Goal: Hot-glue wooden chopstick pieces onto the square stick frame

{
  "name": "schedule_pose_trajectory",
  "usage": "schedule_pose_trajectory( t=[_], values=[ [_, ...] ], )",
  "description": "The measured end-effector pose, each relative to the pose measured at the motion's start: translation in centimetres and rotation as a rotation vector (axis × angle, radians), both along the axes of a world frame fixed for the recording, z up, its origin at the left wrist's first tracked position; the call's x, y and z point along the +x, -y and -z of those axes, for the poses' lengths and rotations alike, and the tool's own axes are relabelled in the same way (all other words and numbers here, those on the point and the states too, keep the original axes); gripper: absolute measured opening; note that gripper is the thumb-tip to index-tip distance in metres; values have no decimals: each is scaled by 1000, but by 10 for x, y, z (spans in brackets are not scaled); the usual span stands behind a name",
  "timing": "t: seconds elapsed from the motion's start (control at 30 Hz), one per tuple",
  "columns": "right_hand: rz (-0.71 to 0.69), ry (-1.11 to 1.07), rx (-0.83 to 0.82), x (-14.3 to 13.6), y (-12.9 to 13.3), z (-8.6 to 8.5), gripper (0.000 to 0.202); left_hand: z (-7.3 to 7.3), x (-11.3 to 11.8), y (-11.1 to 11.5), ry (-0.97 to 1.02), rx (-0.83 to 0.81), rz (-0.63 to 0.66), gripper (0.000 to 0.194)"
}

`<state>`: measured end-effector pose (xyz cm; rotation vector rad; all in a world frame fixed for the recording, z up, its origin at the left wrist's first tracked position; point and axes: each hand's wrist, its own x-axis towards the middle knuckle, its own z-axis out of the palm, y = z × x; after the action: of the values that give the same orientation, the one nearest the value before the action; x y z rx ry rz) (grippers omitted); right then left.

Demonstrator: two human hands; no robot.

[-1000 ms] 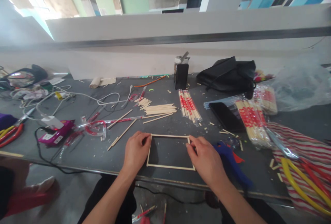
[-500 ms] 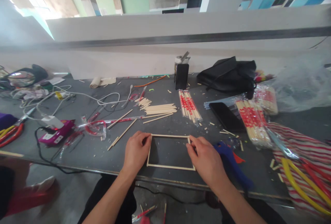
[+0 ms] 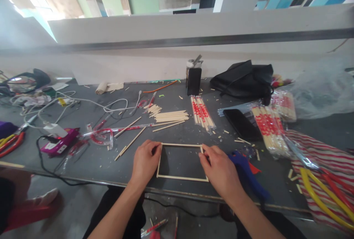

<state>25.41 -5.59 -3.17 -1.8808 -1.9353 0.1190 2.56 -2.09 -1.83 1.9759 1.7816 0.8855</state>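
Observation:
A thin rectangular frame of pale wooden sticks (image 3: 181, 178) lies on the dark table near its front edge. My left hand (image 3: 146, 160) pinches the frame's far left corner between thumb and fingers. At the far right corner, my right hand (image 3: 219, 167) pinches it in the same way and hides most of the short right side. Beyond the frame are loose wooden sticks (image 3: 173, 116) in a row, with a heap of short cut pieces (image 3: 154, 110) beside them. A blue tool (image 3: 247, 174), possibly a glue gun, lies partly behind my right hand.
Packs of sticks (image 3: 202, 113) and a dark phone (image 3: 242, 124) lie to the right, near pliers with yellow and red handles (image 3: 318, 191) on striped cloth. Another phone (image 3: 194, 81) stands upright at the back. A purple power strip (image 3: 61, 141) and white cables are left. Part of a person shows lower left.

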Motion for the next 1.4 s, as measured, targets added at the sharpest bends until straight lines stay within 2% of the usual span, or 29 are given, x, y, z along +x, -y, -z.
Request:
schedule_pose_trajectory(
  t=[0.37,0.73,0.9,1.07,1.2,1.4],
  values=[
    [0,-19,10,0,0,2,26,0,0,0,-5,7,-3,22],
    [-1,-121,45,0,1,1,26,-1,0,2,91,-7,-25,22],
    [-6,-221,125,1,2,-5,24,-2,-2,4,218,71,-69,21],
    [15,-427,220,3,3,-15,21,-5,-2,6,268,85,-61,20],
    [12,-603,178,5,4,-20,19,-7,-2,5,362,56,-50,18],
    [-38,-746,77,9,9,-26,19,-6,-3,5,659,12,-62,17]
  ],
)
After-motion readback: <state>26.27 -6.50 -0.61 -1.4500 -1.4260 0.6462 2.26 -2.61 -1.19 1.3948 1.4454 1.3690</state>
